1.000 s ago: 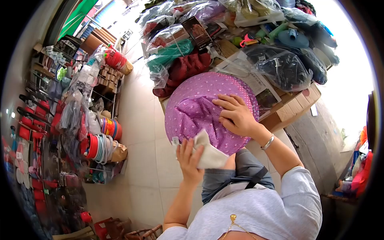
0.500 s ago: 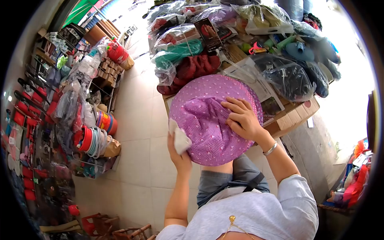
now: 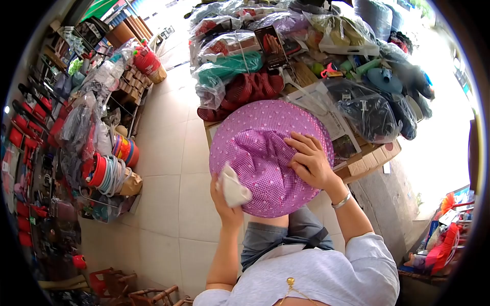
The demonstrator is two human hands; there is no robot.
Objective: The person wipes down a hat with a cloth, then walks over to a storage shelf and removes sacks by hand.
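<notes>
A purple checked sun hat [image 3: 263, 115] with small light dots is held up in front of my body, its soft crown crumpled and facing me. My left hand [image 3: 228, 206] grips a crumpled white cloth [image 3: 234, 188] at the hat's lower left edge; its fingertips are partly hidden by the cloth and brim. On the right side of the crown lies my right hand [image 3: 312, 162], fingers bent and pressed onto the fabric, a silver bangle on its wrist. Whether those fingers pinch a fold of the fabric is hard to see.
A stall table beyond the hat carries dark red slippers [image 3: 253, 87], a teal bagged item [image 3: 229, 66], black bagged shoes [image 3: 365, 109] and a dark box [image 3: 271, 47]. Crowded shelves with a red bucket [image 3: 97, 170] line the left. A wooden chair [image 3: 120, 285] stands at lower left.
The white cloth has shifted slightly right and down over the crown with my left hand. My right hand stays on the crown. The whole view has shifted a little.
</notes>
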